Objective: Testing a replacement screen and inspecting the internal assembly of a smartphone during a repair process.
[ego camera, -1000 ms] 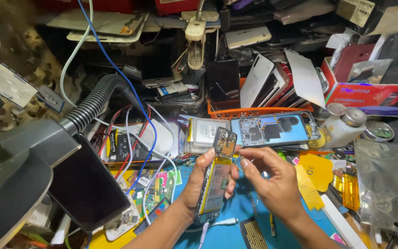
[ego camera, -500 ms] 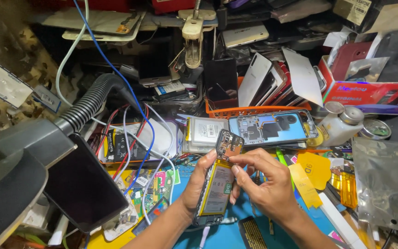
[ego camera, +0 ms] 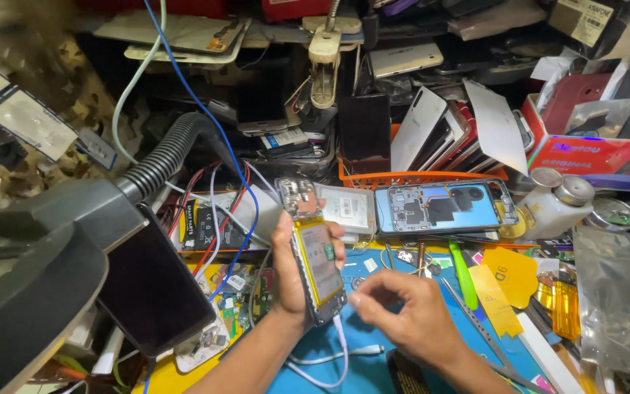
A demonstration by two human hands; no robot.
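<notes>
Far left: grey lamp head (ego camera: 30,292) fills the corner, its ribbed hose (ego camera: 165,157) running up and right. Just right of it a dark phone (ego camera: 156,284) lies screen up, tilted, on the bench edge. Red, white and blue wires (ego camera: 216,197) cross a black battery (ego camera: 209,226) behind it.

Centre: my left hand (ego camera: 293,281) grips an opened phone (ego camera: 317,252), back cover off, held upright and leaning slightly right above the blue mat (ego camera: 362,343). Thumb on its left edge, fingers wrapped round the right edge; grasp firm. Yellow battery face and the board at the top of the opened phone face me. A white cable (ego camera: 333,357) hangs from its lower end and loops on the mat.

Just right: my right hand (ego camera: 402,314) hovers beside the lower right corner of the opened phone, fingertips pinched together. Whether a small part sits in the pinch, I cannot tell; the tips are near the frame, contact unclear.

Behind: a blue phone frame (ego camera: 442,208) lies flat, propped near an orange tray (ego camera: 417,177) stacked with covers. Right of my hand: green pry tool (ego camera: 464,266), yellow picks (ego camera: 508,273), tweezers (ego camera: 475,321). Farther right: a white bottle (ego camera: 555,208) and a clear bag (ego camera: 621,292) at the edge.
</notes>
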